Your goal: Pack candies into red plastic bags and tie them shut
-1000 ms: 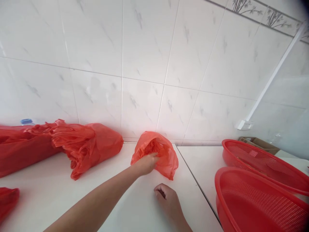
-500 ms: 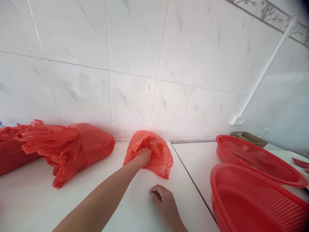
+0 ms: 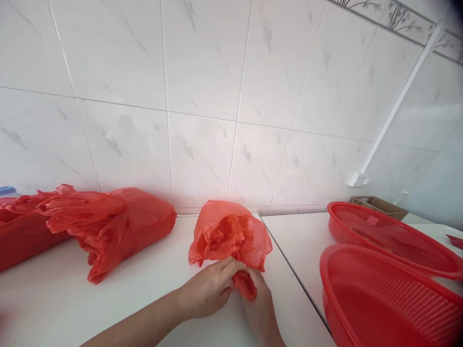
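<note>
A thin red plastic bag [image 3: 213,217] stands crumpled and open-mouthed on the white tabletop near the wall. My left hand [image 3: 211,286] is in front of it, fingers closed on a bunched part of the red plastic. My right hand [image 3: 260,303] meets it from the right and is also closed on this gathered plastic, which pokes out between the two hands. The fingertips are partly hidden. Whether the bunched piece belongs to the standing bag or is separate, I cannot tell.
At the left lie full red plastic bags [image 3: 148,217] with loosely gathered tops. To the right are two red plastic baskets, a near one [image 3: 327,289] and a far one [image 3: 336,224]. A cardboard box [image 3: 383,207] sits behind them. A seam [image 3: 289,262] divides the tabletops.
My left hand has come out of the bag's mouth towards me, pulling red plastic along. My right hand, loosely curled on the table before, now grips that plastic too.
</note>
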`<state>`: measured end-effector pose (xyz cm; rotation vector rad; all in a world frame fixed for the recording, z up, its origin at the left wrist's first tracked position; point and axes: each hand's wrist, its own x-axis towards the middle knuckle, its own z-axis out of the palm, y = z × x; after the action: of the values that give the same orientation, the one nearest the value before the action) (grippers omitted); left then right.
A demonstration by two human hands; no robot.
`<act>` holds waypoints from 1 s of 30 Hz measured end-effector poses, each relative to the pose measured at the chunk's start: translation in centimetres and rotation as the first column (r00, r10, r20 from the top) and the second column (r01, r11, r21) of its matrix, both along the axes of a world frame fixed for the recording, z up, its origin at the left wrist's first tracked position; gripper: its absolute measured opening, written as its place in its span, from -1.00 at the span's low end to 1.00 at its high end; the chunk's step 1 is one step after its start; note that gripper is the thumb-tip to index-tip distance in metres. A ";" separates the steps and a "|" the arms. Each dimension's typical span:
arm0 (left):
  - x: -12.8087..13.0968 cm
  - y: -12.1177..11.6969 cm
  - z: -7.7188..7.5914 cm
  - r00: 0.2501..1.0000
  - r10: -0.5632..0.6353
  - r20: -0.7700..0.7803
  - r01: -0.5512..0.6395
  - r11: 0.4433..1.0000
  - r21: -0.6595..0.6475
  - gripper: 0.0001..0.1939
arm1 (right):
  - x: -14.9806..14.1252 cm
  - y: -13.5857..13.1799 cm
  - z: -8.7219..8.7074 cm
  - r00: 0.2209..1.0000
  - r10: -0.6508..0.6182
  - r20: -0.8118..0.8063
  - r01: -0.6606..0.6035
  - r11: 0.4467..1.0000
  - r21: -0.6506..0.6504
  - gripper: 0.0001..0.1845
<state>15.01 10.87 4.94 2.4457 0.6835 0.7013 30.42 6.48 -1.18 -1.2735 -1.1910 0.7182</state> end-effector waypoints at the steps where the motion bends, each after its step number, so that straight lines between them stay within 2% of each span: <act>1: -0.1 0.4 -0.1 0.999 0.042 0.023 -0.042 0.999 -0.029 -0.25 | 0.1 0.0 0.3 0.999 0.030 0.027 -0.030 1.000 -0.005 -0.81; 3: -0.1 1.9 -0.6 0.984 0.168 0.060 -0.161 0.981 -0.104 -0.15 | 0.3 -0.2 0.8 0.995 0.085 0.058 -0.084 0.996 -0.020 -0.82; 5: 0.1 4.1 -1.2 0.958 0.279 0.066 -0.265 0.949 -0.170 -0.12 | 0.4 -0.3 1.0 0.992 0.122 0.021 -0.121 0.992 -0.027 -0.82; 8: 0.6 7.1 -1.7 0.934 0.353 0.064 -0.329 0.914 -0.235 -0.17 | 0.7 -0.3 0.8 0.987 0.144 -0.078 -0.149 0.987 -0.065 -0.83; 11: 0.8 7.9 -1.3 0.909 0.402 0.113 -0.361 0.893 -0.267 -0.31 | 1.2 -0.1 0.7 0.965 0.152 -0.215 -0.179 0.977 -0.115 -0.84; 14: 0.6 5.8 -0.5 0.897 0.389 0.210 -0.333 0.907 -0.260 -0.60 | 1.4 -0.1 1.0 0.930 0.155 -0.334 -0.202 0.973 -0.112 -0.77; 15: 0.5 4.6 -0.4 0.900 0.371 0.228 -0.313 0.915 -0.255 -0.63 | 1.5 -0.1 1.1 0.921 0.161 -0.354 -0.207 0.974 -0.097 -0.75; 17: 0.3 2.2 -0.6 0.902 0.350 0.252 -0.276 0.917 -0.287 -0.61 | 1.6 -0.2 1.1 0.915 0.186 -0.357 -0.223 0.973 -0.065 -0.73; 18: 0.2 1.1 -1.0 0.894 0.360 0.267 -0.259 0.901 -0.348 -0.52 | 1.7 -0.3 1.1 0.915 0.210 -0.344 -0.243 0.968 -0.055 -0.73; 19: 0.2 0.2 -1.5 0.869 0.400 0.291 -0.243 0.858 -0.453 -0.38 | 1.9 -0.3 1.0 0.914 0.239 -0.327 -0.270 0.961 -0.053 -0.76; 21: 0.1 -1.0 -2.7 0.783 0.527 0.329 -0.173 0.694 -0.699 -0.18 | 2.2 -0.4 0.7 0.910 0.285 -0.301 -0.317 0.946 -0.062 -0.84; 22: 0.0 -1.3 -3.1 0.736 0.586 0.338 -0.122 0.606 -0.786 -0.17 | 2.4 -0.4 0.6 0.906 0.298 -0.300 -0.333 0.940 -0.069 -0.88; 23: -0.3 -1.5 -3.4 0.699 0.626 0.347 -0.073 0.544 -0.836 -0.20 | 2.5 -0.4 0.5 0.901 0.302 -0.311 -0.341 0.937 -0.076 -0.90; 24: -0.7 -1.6 -3.6 0.669 0.648 0.365 -0.030 0.514 -0.857 -0.27 | 2.6 -0.3 0.4 0.895 0.299 -0.332 -0.343 0.936 -0.082 -0.91; 25: -1.2 -1.7 -3.5 0.645 0.655 0.394 0.005 0.512 -0.859 -0.34 | 2.7 -0.3 0.3 0.887 0.290 -0.359 -0.340 0.937 -0.084 -0.90; 30: -4.2 -1.9 -2.3 0.503 0.686 0.526 0.145 0.533 -0.834 -0.61 | 3.0 -0.3 0.2 0.828 0.256 -0.498 -0.340 0.937 -0.084 -0.85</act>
<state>10.77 8.98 2.64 0.8820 0.7907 1.2265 33.37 6.16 -0.93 -0.9632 -0.9321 1.3125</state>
